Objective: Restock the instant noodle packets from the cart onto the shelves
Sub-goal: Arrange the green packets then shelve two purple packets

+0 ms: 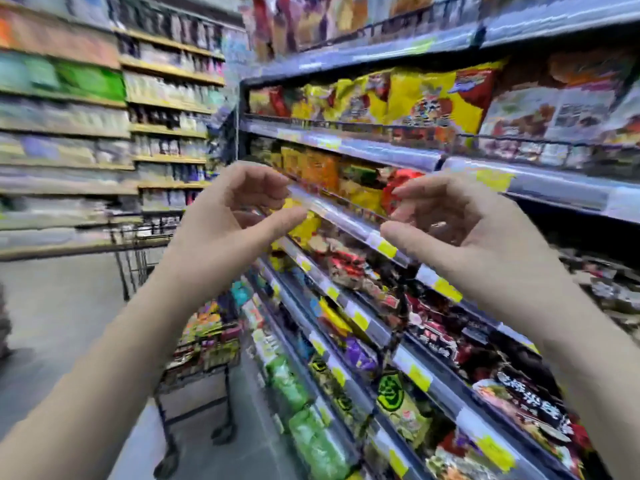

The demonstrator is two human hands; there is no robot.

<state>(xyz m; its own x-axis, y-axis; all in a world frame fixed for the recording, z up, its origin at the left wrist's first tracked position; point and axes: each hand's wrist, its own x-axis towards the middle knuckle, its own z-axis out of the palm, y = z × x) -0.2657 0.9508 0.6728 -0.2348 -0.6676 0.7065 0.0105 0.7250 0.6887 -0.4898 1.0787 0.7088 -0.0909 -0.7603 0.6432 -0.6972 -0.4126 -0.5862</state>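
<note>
Instant noodle packets [433,98] fill the shelves [381,152]; left hand [221,223] and right hand [464,233] hover mid-frame, loosely curled and empty, likely between loads from the cart [207,355], lower left.

Across the aisle, from nine round to eleven o'clock, blurred stocked racks [166,98] with yellow edge strips stand under even light, and a smooth grey floor [59,306] spreads below them toward eight o'clock.
</note>
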